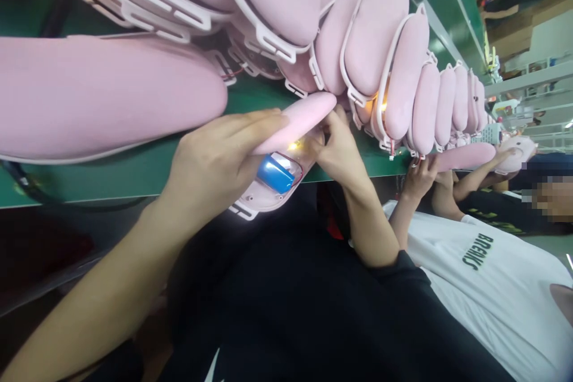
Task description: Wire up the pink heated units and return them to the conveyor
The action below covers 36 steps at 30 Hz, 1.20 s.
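Note:
My left hand (215,158) is closed round the near end of a pink plastic shell, its fingers lying over the smooth upper cover (304,122). That cover is tilted up, apart from the lower half (266,198), which has slotted strap loops at its end. Inside the lower half lies a blue battery pack (275,173), with a thin wire beside it and a small yellow light (294,145) glowing near the gap. At the shell's far end my right hand (340,146) grips the edge, thumb and fingers bent; its fingertips are partly hidden.
Many like pink shells (376,30) stand in a long row on the green table (250,101). A large pink shell (111,95) lies at left. To the right a co-worker in a white shirt (483,262) handles another shell (465,157). A black cable (27,182) runs along the table edge.

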Available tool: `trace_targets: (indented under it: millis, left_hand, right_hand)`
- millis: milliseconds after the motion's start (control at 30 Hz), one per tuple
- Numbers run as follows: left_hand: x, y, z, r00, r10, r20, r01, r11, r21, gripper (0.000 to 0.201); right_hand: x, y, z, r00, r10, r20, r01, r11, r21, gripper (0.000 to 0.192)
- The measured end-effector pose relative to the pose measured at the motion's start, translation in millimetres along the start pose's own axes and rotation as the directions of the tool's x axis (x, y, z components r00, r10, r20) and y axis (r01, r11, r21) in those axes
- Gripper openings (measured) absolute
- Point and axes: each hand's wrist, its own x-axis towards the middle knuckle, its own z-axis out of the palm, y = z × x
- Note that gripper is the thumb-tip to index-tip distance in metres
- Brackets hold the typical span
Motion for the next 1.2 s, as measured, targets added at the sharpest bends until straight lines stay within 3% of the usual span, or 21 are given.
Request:
trace_targets:
  millis: [100, 233, 333, 433, 667, 867, 1067, 1200]
  left_hand:
    - [-1.9, 2.1, 1.5, 0.999, 0.046, -0.003, -0.045, 0.998, 0.031, 0.042]
    - [-2.6, 1.7, 1.9, 0.999, 0.04, -0.014, -0.04, 0.999, 0.01, 0.043]
    - [-3.0, -0.4, 2.8, 0.998, 0.057, -0.007, -0.057, 0.998, -0.005, 0.043]
    - [-3.5, -1.7, 3.6, 0.998, 0.062, -0.015, -0.062, 0.998, 0.01, 0.044]
    - [-3.4, -0.4, 4.0, 0.998, 0.061, -0.014, -0.06, 0.998, 0.011, 0.044]
    - [-3.5, -1.4, 1.7, 0.999, 0.047, 0.003, -0.047, 0.999, 0.0, 0.043]
    - [-2.7, 0.2, 0.2, 0.999, 0.034, 0.024, -0.034, 0.999, -0.011, 0.043]
    - [-2.4, 0.0, 0.5, 0.999, 0.033, 0.021, -0.033, 0.999, -0.001, 0.043]
  right_hand:
    - [-3.9, 5.0, 4.3, 0.999, 0.006, -0.046, -0.006, 1.0, 0.004, 0.034]
    - [-16.9, 3.1, 3.3, 0.984, -0.083, -0.155, 0.085, 0.996, 0.007, 0.012]
    - [-27.2, 0.5, 2.7, 0.963, -0.148, -0.227, 0.14, 0.989, -0.049, 0.014]
    - [-32.1, -1.9, 4.7, 0.953, -0.212, -0.217, 0.185, 0.973, -0.141, 0.012]
    - [-38.5, -10.1, 15.3, 0.954, -0.219, -0.204, 0.159, 0.948, -0.277, 0.016]
    - [-41.6, -13.8, 19.3, 0.939, -0.246, -0.241, 0.191, 0.954, -0.231, 0.015]
    - [-40.2, -17.2, 14.3, 0.977, -0.09, -0.195, 0.048, 0.976, -0.212, 0.017]
    - [-38.5, -14.6, 10.4, 0.983, -0.104, -0.149, 0.09, 0.991, -0.098, 0.021]
